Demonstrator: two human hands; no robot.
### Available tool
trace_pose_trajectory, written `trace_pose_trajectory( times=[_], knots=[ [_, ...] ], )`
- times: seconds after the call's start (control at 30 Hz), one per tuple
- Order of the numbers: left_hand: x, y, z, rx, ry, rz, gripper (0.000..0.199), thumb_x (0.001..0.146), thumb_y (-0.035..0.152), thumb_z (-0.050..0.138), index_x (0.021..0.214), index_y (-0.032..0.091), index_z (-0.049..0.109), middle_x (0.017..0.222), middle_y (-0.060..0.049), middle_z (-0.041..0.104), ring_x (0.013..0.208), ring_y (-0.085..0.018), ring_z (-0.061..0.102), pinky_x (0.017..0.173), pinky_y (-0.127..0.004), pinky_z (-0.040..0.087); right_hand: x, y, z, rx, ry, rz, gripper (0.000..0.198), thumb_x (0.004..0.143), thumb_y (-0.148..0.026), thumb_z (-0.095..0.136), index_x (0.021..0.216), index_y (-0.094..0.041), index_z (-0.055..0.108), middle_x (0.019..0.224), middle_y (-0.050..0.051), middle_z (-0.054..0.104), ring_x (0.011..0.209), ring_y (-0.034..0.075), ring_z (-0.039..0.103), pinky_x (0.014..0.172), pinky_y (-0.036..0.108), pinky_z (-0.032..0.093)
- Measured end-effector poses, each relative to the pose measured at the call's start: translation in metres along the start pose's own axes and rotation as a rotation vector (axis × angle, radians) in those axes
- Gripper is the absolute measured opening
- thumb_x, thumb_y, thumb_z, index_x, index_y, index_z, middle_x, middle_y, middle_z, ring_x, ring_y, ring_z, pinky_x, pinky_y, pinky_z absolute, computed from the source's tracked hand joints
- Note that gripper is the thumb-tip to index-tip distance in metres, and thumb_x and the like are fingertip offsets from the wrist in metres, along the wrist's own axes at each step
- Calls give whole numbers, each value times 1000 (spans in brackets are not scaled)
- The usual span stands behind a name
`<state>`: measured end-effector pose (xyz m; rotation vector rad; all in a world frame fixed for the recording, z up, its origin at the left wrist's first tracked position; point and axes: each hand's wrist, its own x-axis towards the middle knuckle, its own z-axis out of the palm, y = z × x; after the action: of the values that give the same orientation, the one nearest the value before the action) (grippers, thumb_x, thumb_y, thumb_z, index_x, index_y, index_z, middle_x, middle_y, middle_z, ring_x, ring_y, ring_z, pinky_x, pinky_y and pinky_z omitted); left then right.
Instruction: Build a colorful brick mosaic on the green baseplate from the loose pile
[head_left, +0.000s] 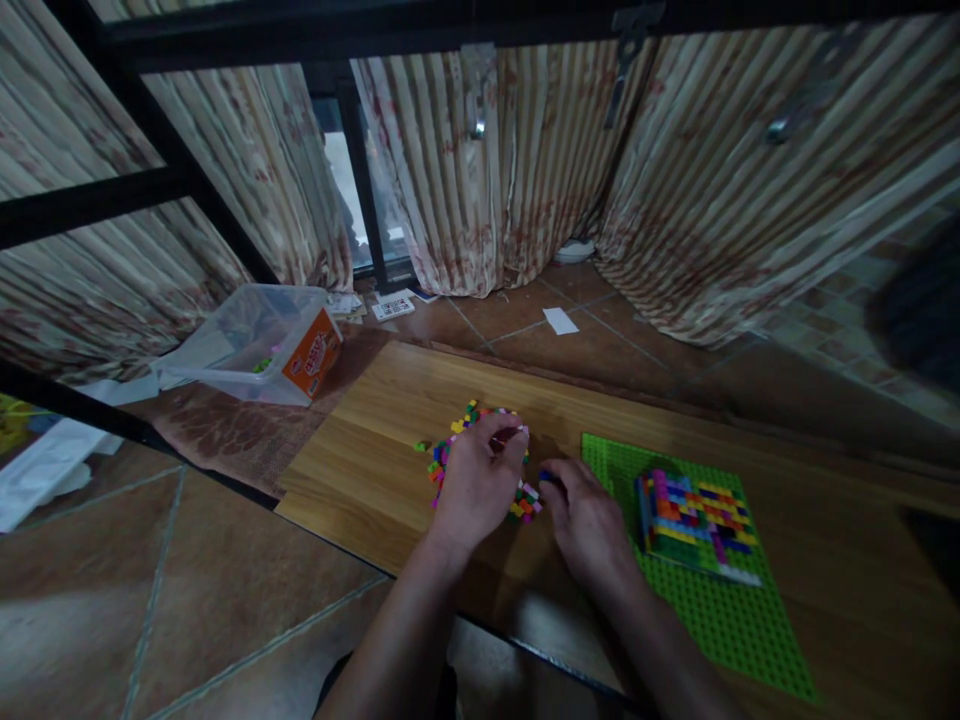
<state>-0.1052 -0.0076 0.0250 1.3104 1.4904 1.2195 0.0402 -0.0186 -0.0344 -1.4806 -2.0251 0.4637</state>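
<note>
My left hand (480,475) is over a pile of small coloured building bricks (437,465) on the wooden board, its thumb and forefinger curled together. A pale speck shows at those fingertips, too small to name. Just right of the pile, my right hand (592,520) pinches a dark blue building brick (546,477) between thumb and fingers. Beside the right hand lies a green studded baseplate (720,610). A block built of many coloured bricks (697,520) stands on it.
The wooden board (360,450) runs across the view. Left of it stands a clear plastic bin (247,340) with an orange label and a few bricks inside. Papers (394,305) and a white card (560,320) lie on the tiled floor before striped curtains (450,180).
</note>
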Motion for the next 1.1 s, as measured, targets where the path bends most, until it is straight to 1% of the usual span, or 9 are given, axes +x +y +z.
trace_pose_trajectory(
  times=[0.17, 0.33, 0.53, 0.63, 0.7, 0.8, 0.93, 1.0, 1.1],
  knots=[
    [0, -2, 3, 72, -20, 14, 23, 87, 23, 54, 100, 14, 72, 97, -8, 75, 82, -17, 68, 76, -27, 52, 0, -2, -1, 32, 10, -3, 20, 91, -20, 46, 101, -20, 63, 98, 8, 68, 89, 22, 66, 79, 35, 51],
    [2, -2, 4, 71, -15, 3, 23, 87, 24, 55, 100, 14, 71, 98, -8, 75, 85, -19, 68, 78, -29, 52, -1, -6, -5, 140, 31, 48, 21, 92, -24, 46, 104, -20, 63, 100, 8, 70, 91, 21, 67, 80, 34, 52],
    [-2, 1, 15, 110, -80, 23, 24, 87, 25, 56, 104, 15, 70, 103, -8, 74, 91, -19, 67, 84, -31, 51, -12, -9, -30, 294, 128, 23, 27, 95, -26, 44, 112, -22, 64, 107, 9, 70, 99, 21, 66, 86, 35, 53],
    [-8, 6, 26, 106, -162, 24, 24, 87, 24, 56, 104, 15, 70, 100, -7, 74, 87, -19, 67, 81, -30, 51, -26, -7, -47, 338, 182, 48, 29, 96, -27, 44, 114, -25, 66, 102, 7, 69, 92, 19, 66, 80, 33, 53],
    [-13, 7, 36, 89, -214, 27, 23, 87, 23, 55, 103, 15, 70, 97, -6, 74, 85, -18, 67, 79, -29, 52, -34, -2, -59, 348, 211, 90, 29, 96, -30, 44, 114, -26, 67, 99, 6, 68, 84, 17, 66, 75, 31, 54],
    [-19, 6, 50, 72, -280, 33, 24, 88, 24, 54, 104, 15, 70, 93, -5, 74, 82, -17, 67, 75, -27, 52, -43, 11, -78, 340, 262, 214, 29, 95, -38, 48, 112, -25, 68, 98, 5, 69, 76, 17, 66, 71, 30, 54],
    [-25, 3, 66, 120, -340, 27, 25, 88, 25, 54, 104, 16, 71, 94, -5, 74, 76, -17, 67, 70, -27, 51, -48, 36, -100, 338, 384, 410, 33, 91, -46, 53, 106, -21, 68, 81, 4, 72, 73, 20, 69, 70, 32, 55],
    [-27, 4, 72, 137, -361, 19, 26, 88, 26, 54, 106, 16, 71, 95, -5, 75, 74, -16, 66, 68, -27, 50, -50, 47, -109, 324, 415, 448, 34, 90, -47, 54, 105, -20, 68, 76, 4, 72, 72, 21, 69, 70, 33, 54],
    [-28, 6, 78, 148, -384, 4, 28, 88, 26, 54, 108, 16, 71, 94, -5, 75, 74, -17, 66, 69, -27, 50, -54, 57, -114, 279, 391, 410, 30, 91, -46, 55, 102, -22, 68, 85, 5, 72, 79, 21, 69, 75, 35, 54]
  ],
)
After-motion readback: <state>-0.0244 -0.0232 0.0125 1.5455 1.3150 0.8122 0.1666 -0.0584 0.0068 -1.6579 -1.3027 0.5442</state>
